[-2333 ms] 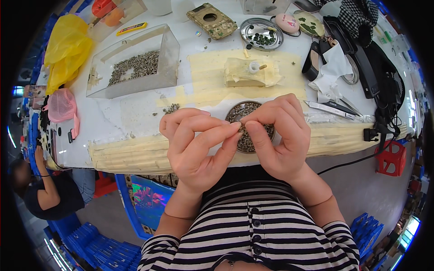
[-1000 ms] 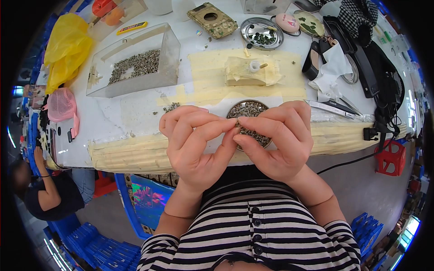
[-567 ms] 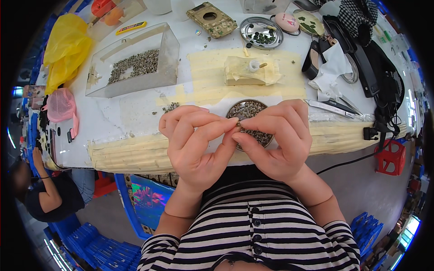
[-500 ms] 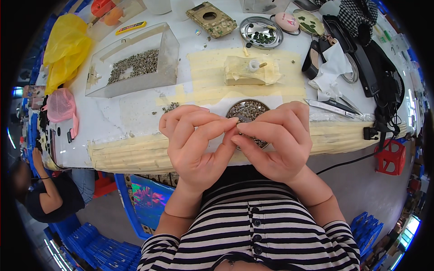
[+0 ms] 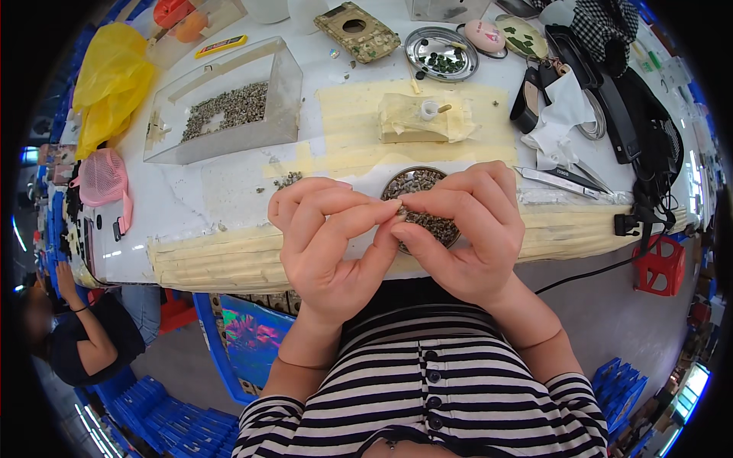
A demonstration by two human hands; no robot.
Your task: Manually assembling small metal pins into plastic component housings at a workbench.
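Observation:
Over a round dish (image 5: 384, 191) filled with small grey-brown parts (image 5: 416, 182), my two hands meet fingertip to fingertip. The thumb and forefinger of my left hand (image 5: 324, 248) are pinched together around a tiny piece (image 5: 401, 212), too small to make out clearly. My right hand (image 5: 481, 233) touches the same spot with its bent forefinger and thumb, on the right side of the piece. Both hands partly cover the dish. To the left of my left hand, a little heap of similar parts (image 5: 289, 180) lies on the table.
A clear bin (image 5: 221, 145) of small parts stands at the left. Beyond the dish sits a tape-wrapped block (image 5: 412, 131) bearing a small white cup (image 5: 429, 111). Tweezers (image 5: 561, 182) lie at the right. A camouflage-patterned model part (image 5: 356, 34) and metal tray (image 5: 441, 75) are farther back.
My right forefinger and thumb have spread slightly apart at the tiny piece, and the right hand has shifted a little. At the far left, a co-worker's arm has moved slightly.

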